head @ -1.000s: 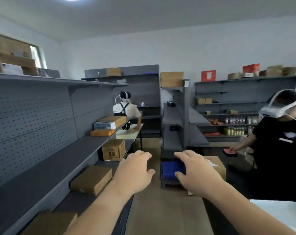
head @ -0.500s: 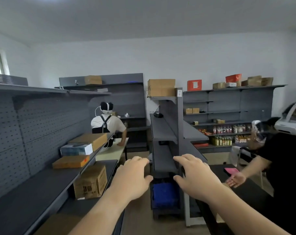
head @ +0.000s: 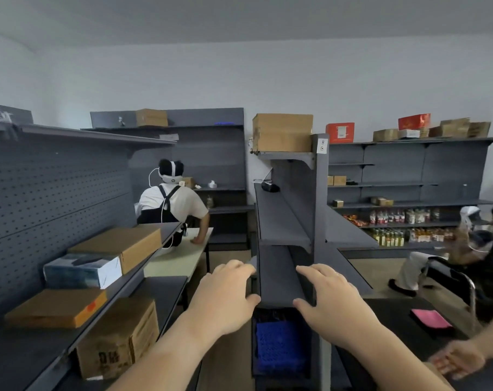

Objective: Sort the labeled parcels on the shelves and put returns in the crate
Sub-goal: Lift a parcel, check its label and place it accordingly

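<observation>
Out front, the left hand [head: 225, 300] and right hand [head: 330, 303] hover side by side, palms down, fingers loosely spread, gripping nothing. Just below them the blue crate [head: 279, 348] sits low at the near end of the centre rack [head: 284, 221]. Left shelf [head: 19, 356]: flat brown parcel [head: 56, 307] nearest, white-and-blue box [head: 81, 270] beyond, long cardboard box [head: 121, 244] farther, carton [head: 118, 337] underneath.

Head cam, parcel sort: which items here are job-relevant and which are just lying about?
Job: flat brown box, white-blue box, long brown box, carton on the left shelves; blue crate low in the middle rack; left hand, right hand, both empty.
Lying about: pink pad on the black table; bottles on the far shelf.
</observation>
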